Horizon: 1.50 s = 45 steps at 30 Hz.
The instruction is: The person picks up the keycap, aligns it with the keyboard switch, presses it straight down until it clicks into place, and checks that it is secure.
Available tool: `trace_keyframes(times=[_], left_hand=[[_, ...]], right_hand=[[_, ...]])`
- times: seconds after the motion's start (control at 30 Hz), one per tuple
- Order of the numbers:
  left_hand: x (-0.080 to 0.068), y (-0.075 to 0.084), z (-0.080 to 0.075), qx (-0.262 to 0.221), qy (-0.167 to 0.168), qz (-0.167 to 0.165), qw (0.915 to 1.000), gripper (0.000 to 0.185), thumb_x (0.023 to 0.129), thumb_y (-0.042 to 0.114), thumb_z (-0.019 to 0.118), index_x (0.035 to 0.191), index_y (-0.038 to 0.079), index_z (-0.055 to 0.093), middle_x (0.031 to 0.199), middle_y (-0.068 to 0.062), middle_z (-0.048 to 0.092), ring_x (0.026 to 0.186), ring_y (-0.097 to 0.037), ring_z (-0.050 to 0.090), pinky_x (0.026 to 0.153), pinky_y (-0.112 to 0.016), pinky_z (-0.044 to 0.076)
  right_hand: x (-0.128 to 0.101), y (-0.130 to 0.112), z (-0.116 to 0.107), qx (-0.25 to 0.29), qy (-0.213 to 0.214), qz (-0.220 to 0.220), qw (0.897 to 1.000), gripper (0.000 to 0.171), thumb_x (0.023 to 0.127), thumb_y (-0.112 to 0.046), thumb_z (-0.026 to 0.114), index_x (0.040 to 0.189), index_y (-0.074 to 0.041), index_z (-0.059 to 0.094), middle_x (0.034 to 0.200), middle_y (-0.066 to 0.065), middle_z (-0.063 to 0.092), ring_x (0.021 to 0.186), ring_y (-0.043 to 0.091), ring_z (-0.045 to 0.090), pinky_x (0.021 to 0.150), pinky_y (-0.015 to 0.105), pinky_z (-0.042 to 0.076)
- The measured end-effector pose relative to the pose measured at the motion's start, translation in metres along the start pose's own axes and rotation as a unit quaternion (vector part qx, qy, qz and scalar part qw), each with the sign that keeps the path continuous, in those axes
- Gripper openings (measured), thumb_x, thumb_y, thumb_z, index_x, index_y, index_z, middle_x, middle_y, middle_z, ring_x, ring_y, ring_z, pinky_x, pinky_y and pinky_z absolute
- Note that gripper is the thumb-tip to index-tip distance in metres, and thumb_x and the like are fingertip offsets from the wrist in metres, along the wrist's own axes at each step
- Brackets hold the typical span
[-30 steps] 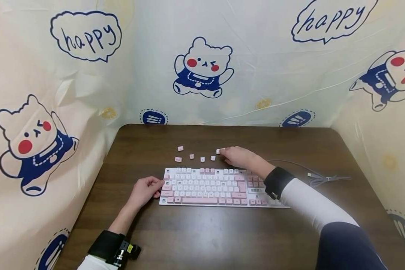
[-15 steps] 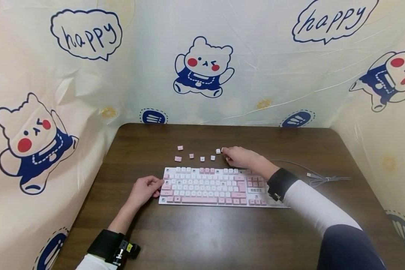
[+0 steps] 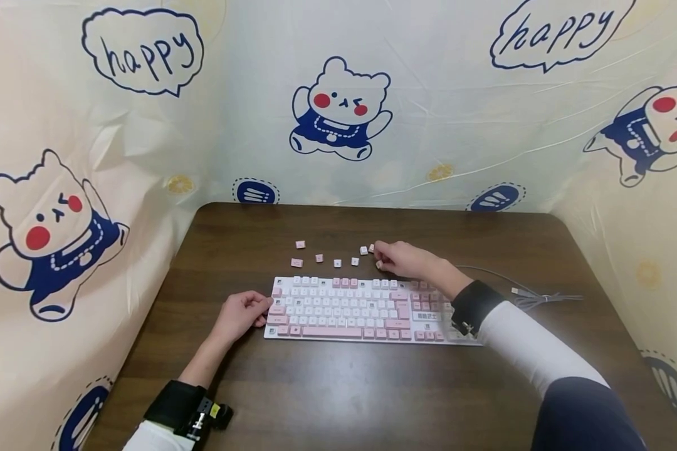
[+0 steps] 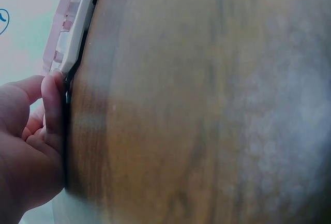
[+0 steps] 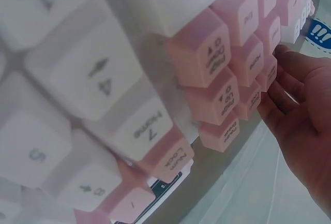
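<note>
On the dark wooden desk [image 3: 338,388], the loose keycaps [image 3: 338,255] are lying in a row just behind the keyboard [image 3: 350,310], nearest the right hand [image 3: 402,259], which is pinching one, while the left hand [image 3: 238,315] is gripping the keyboard's left end.

A dark brown wood-grain counter [image 3: 338,388] filled the lower view. Cream sheeting [image 3: 440,125] closed it in on three sides, creased and glossy, printed with navy-dressed cartoon bears [image 3: 340,108], "happy" speech bubbles [image 3: 142,51] and small lemon slices [image 3: 440,172]. Light was even and soft.
</note>
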<state>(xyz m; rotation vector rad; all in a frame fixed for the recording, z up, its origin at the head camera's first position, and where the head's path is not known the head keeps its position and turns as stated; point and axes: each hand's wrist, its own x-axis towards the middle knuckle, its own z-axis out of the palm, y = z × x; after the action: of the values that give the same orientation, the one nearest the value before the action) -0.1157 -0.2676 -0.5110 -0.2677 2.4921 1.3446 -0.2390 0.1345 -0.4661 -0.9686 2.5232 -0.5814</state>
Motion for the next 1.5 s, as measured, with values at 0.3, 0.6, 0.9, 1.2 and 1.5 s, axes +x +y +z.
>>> trace_keyframes(times=[0.3, 0.6, 0.9, 1.2, 1.5], left_hand=[[-0.001, 0.004, -0.001, -0.001, -0.004, 0.002, 1.0000, 0.030, 0.103, 0.032, 0.067, 0.105, 0.003, 0.072, 0.074, -0.004, 0.068, 0.069, -0.019, 0.064, 0.069, -0.028, 0.052], [-0.002, 0.001, 0.001, -0.001, -0.006, -0.002, 1.0000, 0.031, 0.103, 0.032, 0.068, 0.105, 0.002, 0.072, 0.076, -0.004, 0.068, 0.069, -0.018, 0.064, 0.068, -0.028, 0.052], [0.002, -0.002, 0.002, 0.007, -0.003, 0.005, 1.0000, 0.031, 0.103, 0.031, 0.068, 0.106, 0.000, 0.072, 0.075, -0.003, 0.068, 0.067, -0.017, 0.065, 0.066, -0.026, 0.053], [0.004, 0.002, 0.000, 0.010, -0.005, 0.009, 0.9999, 0.032, 0.103, 0.032, 0.068, 0.107, 0.000, 0.072, 0.075, -0.003, 0.068, 0.068, -0.017, 0.065, 0.067, -0.026, 0.053], [0.003, 0.001, 0.000, 0.012, -0.010, 0.006, 0.9999, 0.035, 0.103, 0.034, 0.067, 0.110, 0.000, 0.071, 0.079, -0.005, 0.068, 0.069, -0.017, 0.065, 0.067, -0.026, 0.054]], right_hand=[[0.000, 0.004, -0.001, -0.016, -0.004, -0.007, 1.000, 0.025, 0.105, -0.011, 0.062, 0.128, -0.008, 0.070, 0.118, 0.007, 0.072, 0.103, 0.019, 0.066, 0.095, 0.038, 0.055], [-0.008, 0.007, 0.000, -0.014, 0.027, -0.005, 1.000, 0.010, 0.098, -0.012, 0.073, 0.107, -0.010, 0.068, 0.091, -0.001, 0.064, 0.084, 0.016, 0.058, 0.076, 0.032, 0.051], [-0.035, 0.004, -0.010, -0.026, 0.037, 0.015, 0.999, 0.015, 0.099, -0.013, 0.073, 0.113, -0.007, 0.072, 0.094, 0.001, 0.068, 0.084, 0.017, 0.059, 0.078, 0.033, 0.052], [-0.083, -0.013, -0.017, 0.020, 0.036, 0.050, 0.998, 0.019, 0.098, -0.016, 0.075, 0.117, -0.011, 0.074, 0.099, -0.002, 0.072, 0.088, 0.015, 0.064, 0.084, 0.037, 0.057], [-0.124, -0.018, -0.003, 0.009, 0.012, 0.024, 1.000, 0.012, 0.095, -0.014, 0.078, 0.106, -0.012, 0.075, 0.086, -0.009, 0.067, 0.076, 0.007, 0.058, 0.071, 0.028, 0.052]])
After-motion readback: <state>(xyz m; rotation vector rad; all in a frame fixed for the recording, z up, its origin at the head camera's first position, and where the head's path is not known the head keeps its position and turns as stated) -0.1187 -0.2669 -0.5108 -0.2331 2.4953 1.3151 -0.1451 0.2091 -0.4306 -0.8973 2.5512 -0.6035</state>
